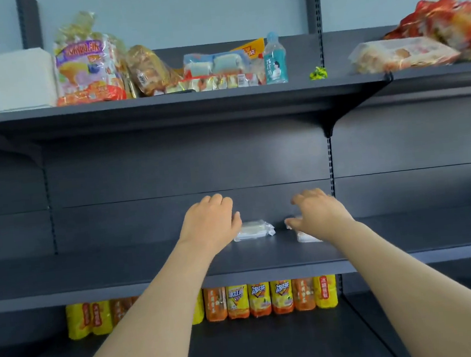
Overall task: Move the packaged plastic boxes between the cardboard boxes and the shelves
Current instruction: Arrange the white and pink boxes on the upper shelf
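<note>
Left hand [209,221], loosely open, touches box [255,229] at frame ctr on mid shelf [121,264], right hand [318,216] spread over 2nd box [306,237], grip unclear; best line both up flat, away from shelf edge.

Your clearest room is the bare middle shelf [93,267], left of your left hand [208,224] and right of your right hand [318,216]. One packaged box [255,229] lies in the gap between them; a second packaged box [306,237] sits under your right hand. The top shelf [164,107] and its bracket [328,124] close you in overhead.
</note>
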